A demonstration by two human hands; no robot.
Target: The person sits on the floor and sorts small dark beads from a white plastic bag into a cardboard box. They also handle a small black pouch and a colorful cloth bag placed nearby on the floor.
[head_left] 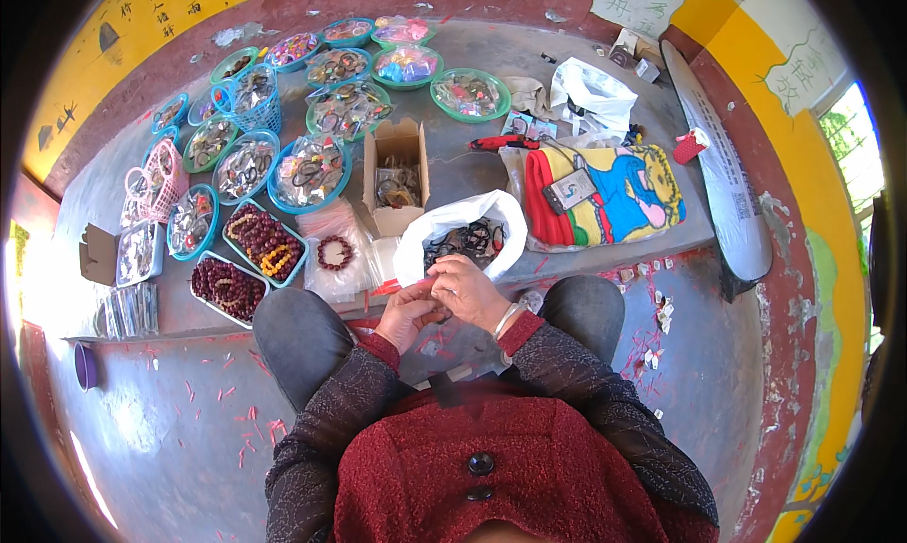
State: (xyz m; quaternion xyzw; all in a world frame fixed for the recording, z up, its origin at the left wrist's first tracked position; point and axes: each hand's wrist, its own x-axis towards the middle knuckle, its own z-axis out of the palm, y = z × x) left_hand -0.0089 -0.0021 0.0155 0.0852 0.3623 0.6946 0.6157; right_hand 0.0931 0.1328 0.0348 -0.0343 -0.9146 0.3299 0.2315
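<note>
both hands, left hand (408, 314) and right hand (470, 293), meet over the lap, fingers pinched on a small item too tiny to identify. white plastic bag (460, 229) of dark bracelets lies open at 12 o'clock. filled bead trays (265, 242) at 10 o'clock suggest much work done.

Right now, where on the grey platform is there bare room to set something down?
Free: the grey platform strip behind the green dishes, and the patch between the cardboard box and the folded blanket. Crowded: the left, with bead trays and baskets.
</note>
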